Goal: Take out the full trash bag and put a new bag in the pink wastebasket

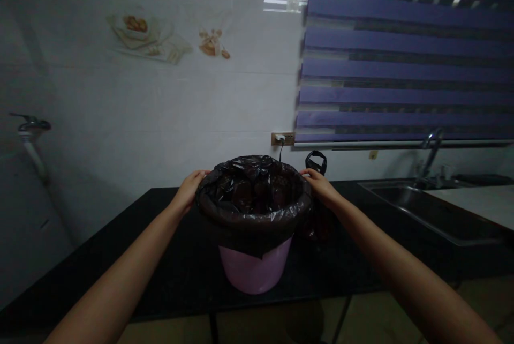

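Note:
A pink bucket (256, 269) stands upright on the black countertop (176, 274). A black plastic bag (249, 226) lines it and is folded over its rim, hanging down outside. My left hand (191, 189) is at the left side of the rim, its fingers closed on the bag's edge. On the right side my right hand (319, 184) has its fingers closed on the bag's edge too. Both hands' fingertips are partly hidden behind the rim. Dark folds of plastic fill the view inside the bucket.
Behind the bucket's right side sits another black bag (317, 226) with a looped handle. A sink (425, 210) with a faucet (431, 154) is on the right. A wall socket (282, 139) holds a plug with a cord. At far left is a wall tap (32, 124).

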Demonstrator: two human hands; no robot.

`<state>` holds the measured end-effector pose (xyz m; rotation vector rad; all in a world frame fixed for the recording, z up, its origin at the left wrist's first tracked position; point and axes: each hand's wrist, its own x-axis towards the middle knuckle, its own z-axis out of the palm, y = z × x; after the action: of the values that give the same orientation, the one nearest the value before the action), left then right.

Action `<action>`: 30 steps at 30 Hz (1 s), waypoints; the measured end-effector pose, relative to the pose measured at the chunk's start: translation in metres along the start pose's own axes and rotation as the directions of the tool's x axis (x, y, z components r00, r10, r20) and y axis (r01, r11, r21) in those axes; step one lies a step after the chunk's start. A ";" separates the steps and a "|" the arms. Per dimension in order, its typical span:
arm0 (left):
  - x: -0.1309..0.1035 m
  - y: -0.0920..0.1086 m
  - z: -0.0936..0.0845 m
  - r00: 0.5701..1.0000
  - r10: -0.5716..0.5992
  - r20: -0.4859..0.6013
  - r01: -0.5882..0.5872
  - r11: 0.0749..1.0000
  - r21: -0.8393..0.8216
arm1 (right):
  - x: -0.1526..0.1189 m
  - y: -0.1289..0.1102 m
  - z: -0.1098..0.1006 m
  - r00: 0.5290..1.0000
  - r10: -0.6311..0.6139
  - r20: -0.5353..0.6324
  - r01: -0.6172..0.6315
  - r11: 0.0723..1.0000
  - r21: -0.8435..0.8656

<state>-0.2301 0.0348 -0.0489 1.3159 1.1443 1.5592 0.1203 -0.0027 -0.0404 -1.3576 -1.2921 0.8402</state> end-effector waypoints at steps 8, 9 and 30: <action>-0.003 -0.006 0.000 0.999 -0.052 0.009 0.053 0.994 -0.094 | -0.014 -0.004 0.004 0.995 0.102 0.000 -0.097 0.945 0.311; -0.003 -0.006 0.000 0.999 -0.050 0.014 0.051 0.994 -0.100 | -0.016 -0.005 0.005 0.995 0.101 -0.011 -0.092 0.947 0.308; -0.034 -0.001 -0.010 0.993 -0.108 0.039 0.114 0.969 -0.217 | -0.024 0.001 0.005 0.995 0.084 -0.052 -0.070 0.969 0.236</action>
<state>-0.2342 0.0016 -0.0600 1.1048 0.9807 1.5327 0.1117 -0.0247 -0.0463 -1.2413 -1.0618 0.9653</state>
